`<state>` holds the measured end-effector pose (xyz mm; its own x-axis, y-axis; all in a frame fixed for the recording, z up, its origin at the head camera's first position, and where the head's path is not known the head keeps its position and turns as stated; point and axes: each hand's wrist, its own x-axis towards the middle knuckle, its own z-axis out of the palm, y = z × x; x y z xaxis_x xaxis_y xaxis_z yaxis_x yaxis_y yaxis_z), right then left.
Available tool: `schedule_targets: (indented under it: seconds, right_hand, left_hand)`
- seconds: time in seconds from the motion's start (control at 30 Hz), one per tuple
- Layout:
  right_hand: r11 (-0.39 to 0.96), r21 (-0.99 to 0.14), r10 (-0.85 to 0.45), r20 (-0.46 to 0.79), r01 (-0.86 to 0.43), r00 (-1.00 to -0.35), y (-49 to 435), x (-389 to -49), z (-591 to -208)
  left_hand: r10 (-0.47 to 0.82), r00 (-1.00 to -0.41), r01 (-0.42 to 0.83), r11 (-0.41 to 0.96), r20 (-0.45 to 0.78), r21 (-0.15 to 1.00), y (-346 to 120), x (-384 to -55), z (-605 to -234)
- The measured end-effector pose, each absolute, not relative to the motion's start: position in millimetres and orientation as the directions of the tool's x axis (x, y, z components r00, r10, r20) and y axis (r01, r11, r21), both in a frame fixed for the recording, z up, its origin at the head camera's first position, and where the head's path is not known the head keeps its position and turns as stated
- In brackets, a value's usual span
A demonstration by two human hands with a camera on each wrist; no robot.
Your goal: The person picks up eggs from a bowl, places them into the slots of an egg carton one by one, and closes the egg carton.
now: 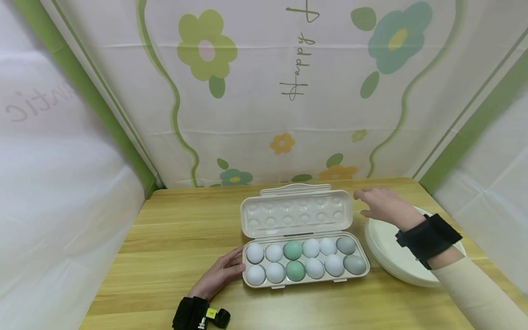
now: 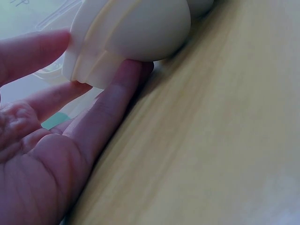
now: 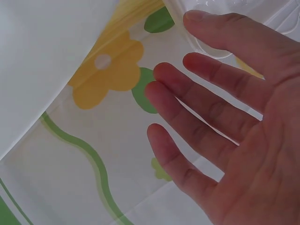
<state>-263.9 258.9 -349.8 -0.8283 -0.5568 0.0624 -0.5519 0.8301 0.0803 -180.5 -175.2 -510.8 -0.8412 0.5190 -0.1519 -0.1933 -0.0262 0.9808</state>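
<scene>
In the head view, an egg carton (image 1: 306,285) lies open on the table, its clear-white lid (image 1: 297,213) tipped back toward the cloth. Two rows of eggs fill it: white eggs (image 1: 311,248), two green eggs (image 1: 293,250) and two grey eggs (image 1: 354,265) at the right end. My left hand (image 1: 220,275) touches the carton's left end. From the left wrist, its extended fingers (image 2: 105,110) rest against the carton's side and underside, the thumb at the rim. My right hand (image 1: 385,204) hovers beside the lid's right edge, fingers spread and holding nothing.
A stack of white plates (image 1: 396,247) stands right of the carton, partly under my right forearm. The wooden table (image 1: 177,243) ends at a white cloth wall (image 1: 255,110) with printed flowers. More cloth hangs at the left and right sides.
</scene>
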Motion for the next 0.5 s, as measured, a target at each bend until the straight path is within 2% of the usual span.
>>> schedule_targets:
  seconds: [0.5]
  right_hand:
    - [0.846,0.085,-0.532,0.059,-0.527,-0.845,254.1,-273.0,-353.3]
  left_hand:
    - [0.518,-0.84,-0.205,-0.029,-0.161,0.978,-175.2,-181.1,-510.8]
